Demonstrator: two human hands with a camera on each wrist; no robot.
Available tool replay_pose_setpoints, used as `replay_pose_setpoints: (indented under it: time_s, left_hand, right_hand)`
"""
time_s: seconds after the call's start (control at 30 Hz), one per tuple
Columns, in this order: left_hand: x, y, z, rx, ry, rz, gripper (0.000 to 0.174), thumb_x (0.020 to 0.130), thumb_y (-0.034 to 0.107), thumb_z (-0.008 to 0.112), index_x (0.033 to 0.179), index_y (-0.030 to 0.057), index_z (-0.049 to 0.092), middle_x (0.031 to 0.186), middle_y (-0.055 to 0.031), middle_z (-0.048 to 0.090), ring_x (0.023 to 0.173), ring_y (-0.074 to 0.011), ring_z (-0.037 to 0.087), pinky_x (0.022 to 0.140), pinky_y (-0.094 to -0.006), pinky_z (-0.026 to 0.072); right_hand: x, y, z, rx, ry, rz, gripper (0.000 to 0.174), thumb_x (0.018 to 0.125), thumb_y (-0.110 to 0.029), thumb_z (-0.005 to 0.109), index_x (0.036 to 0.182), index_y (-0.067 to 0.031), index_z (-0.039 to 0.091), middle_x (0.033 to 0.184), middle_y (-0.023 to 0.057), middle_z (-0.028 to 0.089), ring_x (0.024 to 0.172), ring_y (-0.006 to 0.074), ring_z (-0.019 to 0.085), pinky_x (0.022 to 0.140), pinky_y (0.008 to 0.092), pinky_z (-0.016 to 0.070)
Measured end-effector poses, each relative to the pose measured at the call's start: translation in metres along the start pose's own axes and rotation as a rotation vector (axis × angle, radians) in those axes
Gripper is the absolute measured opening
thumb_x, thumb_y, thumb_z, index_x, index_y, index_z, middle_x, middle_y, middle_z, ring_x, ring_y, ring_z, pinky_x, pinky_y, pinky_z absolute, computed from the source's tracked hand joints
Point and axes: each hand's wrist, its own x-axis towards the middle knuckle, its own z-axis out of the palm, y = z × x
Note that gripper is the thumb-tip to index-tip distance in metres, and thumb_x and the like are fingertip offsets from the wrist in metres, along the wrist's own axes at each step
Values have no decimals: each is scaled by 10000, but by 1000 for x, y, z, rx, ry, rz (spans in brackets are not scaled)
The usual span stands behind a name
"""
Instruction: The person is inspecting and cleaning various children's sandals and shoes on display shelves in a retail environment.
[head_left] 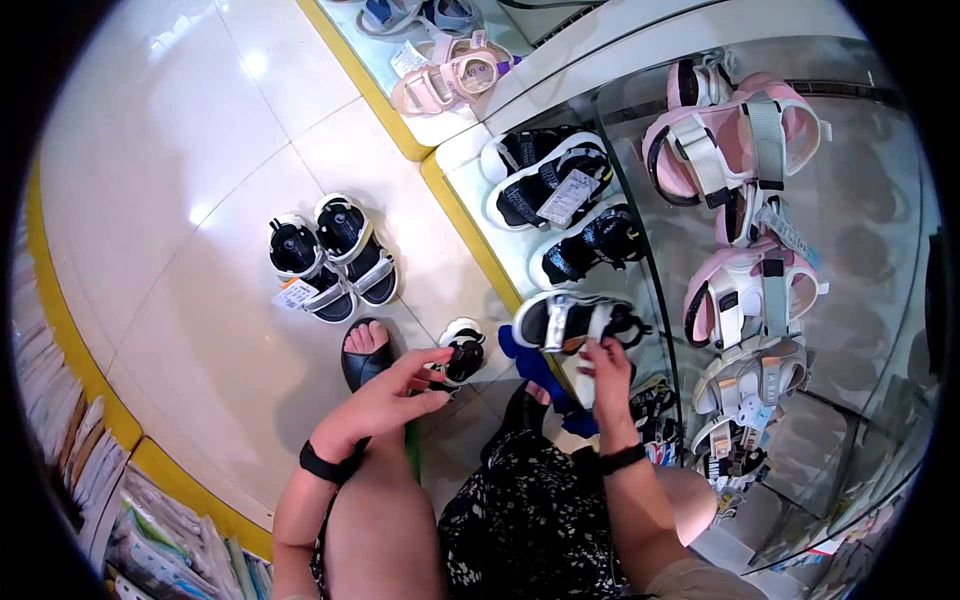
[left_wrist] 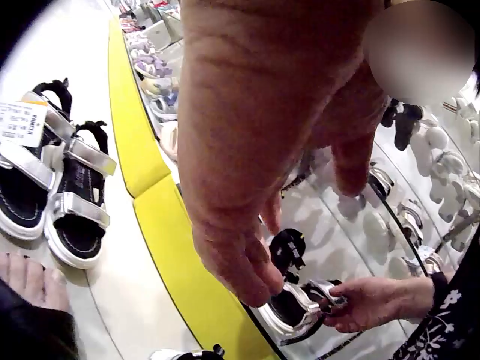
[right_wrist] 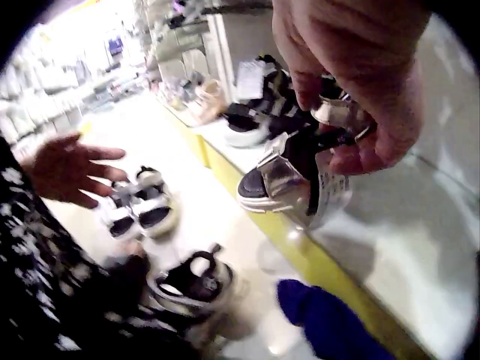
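My right hand (head_left: 608,380) pinches the strap of a black sandal with silver straps and a white sole (head_left: 560,318), close over the edge of the low glass shelf. In the right wrist view the sandal (right_wrist: 274,184) hangs toe toward the aisle, its heel end partly behind my fingers (right_wrist: 360,154). My left hand (head_left: 390,392) hovers with spread fingers, holding nothing. Just past its fingertips, on the floor, a similar single sandal (head_left: 465,352) appears in the head view. A pair of black-and-silver sandals (head_left: 378,272) with a paper tag (head_left: 295,294) stands farther left on the tiles.
Black sandals (head_left: 553,190) line the low shelf (head_left: 470,160) with its yellow edge (head_left: 480,240). Pink and white sandals (head_left: 745,150) stand on the glass display at right. Dark blue cloth (head_left: 545,375) lies by the shelf base. Packed goods (head_left: 160,530) fill the lower left.
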Motion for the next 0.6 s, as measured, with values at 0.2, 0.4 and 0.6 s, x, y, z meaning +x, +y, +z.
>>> replay_pose_setpoints:
  time_s: [0.2, 0.4, 0.6]
  left_hand:
    - [-3, -11, -8, -74, 64, -10, 451, 898, 120, 576, 1322, 72, 431, 1218, -43, 526, 1069, -133, 503, 924, -272, 420]
    - [-2, -17, -10, -96, 145, -34, 401, 907, 130, 571, 1287, 67, 458, 1196, -47, 543, 1047, -140, 525, 940, -279, 411]
    - [-1, -26, -13, -62, 195, -42, 378, 924, 86, 530, 1292, 61, 448, 1201, -54, 550, 1106, -142, 512, 961, -276, 402]
  right_hand:
    - [70, 16, -44, -21, 170, -90, 294, 851, -251, 591, 1074, -68, 537, 931, 42, 579, 837, 144, 567, 657, 291, 477]
    - [110, 38, -61, 202, 190, -89, 290, 841, -216, 594, 1090, -91, 514, 962, 39, 579, 869, 156, 562, 696, 303, 475]
    - [113, 41, -54, 248, 257, -93, 339, 850, -259, 619, 1117, -87, 502, 982, 55, 558, 880, 162, 545, 729, 305, 462]
